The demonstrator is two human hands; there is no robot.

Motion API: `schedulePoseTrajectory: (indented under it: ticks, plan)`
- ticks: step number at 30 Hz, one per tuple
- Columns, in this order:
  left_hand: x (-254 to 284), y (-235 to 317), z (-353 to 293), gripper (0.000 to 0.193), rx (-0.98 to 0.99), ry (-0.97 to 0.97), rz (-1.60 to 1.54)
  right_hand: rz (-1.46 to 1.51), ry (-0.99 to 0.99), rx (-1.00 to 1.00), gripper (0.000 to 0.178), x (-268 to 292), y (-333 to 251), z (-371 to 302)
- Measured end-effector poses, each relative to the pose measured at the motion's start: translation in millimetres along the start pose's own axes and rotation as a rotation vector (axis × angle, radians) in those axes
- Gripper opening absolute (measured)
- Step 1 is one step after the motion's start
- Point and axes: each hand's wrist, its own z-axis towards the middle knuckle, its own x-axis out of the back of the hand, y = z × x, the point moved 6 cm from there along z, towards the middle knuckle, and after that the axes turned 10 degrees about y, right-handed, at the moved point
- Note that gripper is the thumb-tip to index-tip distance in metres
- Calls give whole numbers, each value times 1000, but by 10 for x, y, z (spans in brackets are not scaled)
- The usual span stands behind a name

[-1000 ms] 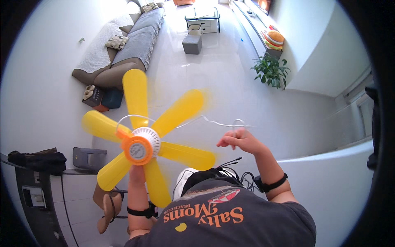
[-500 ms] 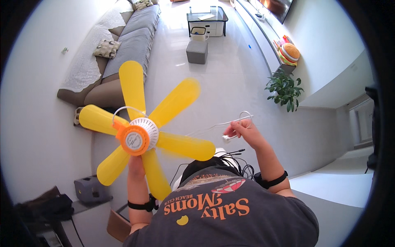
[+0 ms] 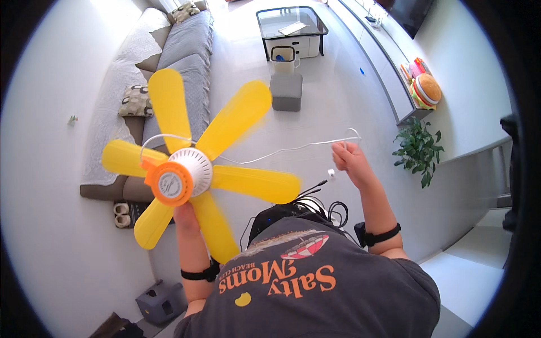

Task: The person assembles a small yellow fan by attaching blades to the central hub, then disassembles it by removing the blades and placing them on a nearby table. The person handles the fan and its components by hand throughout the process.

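A small hanging fan [image 3: 194, 169] with yellow blades, a white vented motor housing and an orange cap is held up at the left. My left hand [image 3: 185, 217] supports it from below, its fingers mostly hidden behind the cap and blades. From the fan a thin white cord [image 3: 270, 153] runs across to my right hand [image 3: 350, 161], whose fingers are closed around it. Above that hand the cord bends in a loop. A white plug [image 3: 331, 173] hangs just below and left of the right fist.
A sofa [image 3: 186, 48] lines the left wall, with shoes [image 3: 122, 215] near its close end. Ahead are a grey stool [image 3: 286, 91] and a glass-topped table [image 3: 276, 25]. A leafy plant [image 3: 418, 151] stands right, by a low cabinet [image 3: 372, 62]. Black cables [image 3: 332, 208] lie close to me.
My right hand has moved outward and away from the fan, and the cord now stretches straighter between them. The plug has shifted right with it. The whole view has tilted slightly.
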Motion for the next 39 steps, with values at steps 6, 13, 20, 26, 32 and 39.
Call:
schedulePoseTrajectory:
  ticks: [6, 13, 20, 26, 32, 39]
  plan:
    - [116, 203, 1129, 54, 11, -12, -179, -248, -202, 28, 43, -968, -399, 1408]
    - [199, 302, 2828, 56, 25, -23, -188, -392, -237, 47, 44, -1648, -598, 2914]
    - [-281, 313, 4476, 56, 152, -62, -110, -284, -16, -19, 42, -1636, -771, 3812]
    - [-692, 355, 5573, 54, 141, -193, -44, -312, 30, -45, 40, -1752, -908, 4738]
    - [-912, 75, 6479, 54, 221, -129, -156, -259, -70, -51, 42, -1804, -907, 6168]
    - [-1270, -506, 7567, 58, 195, 142, -280, -382, -183, -262, 54, -1724, -589, 8215]
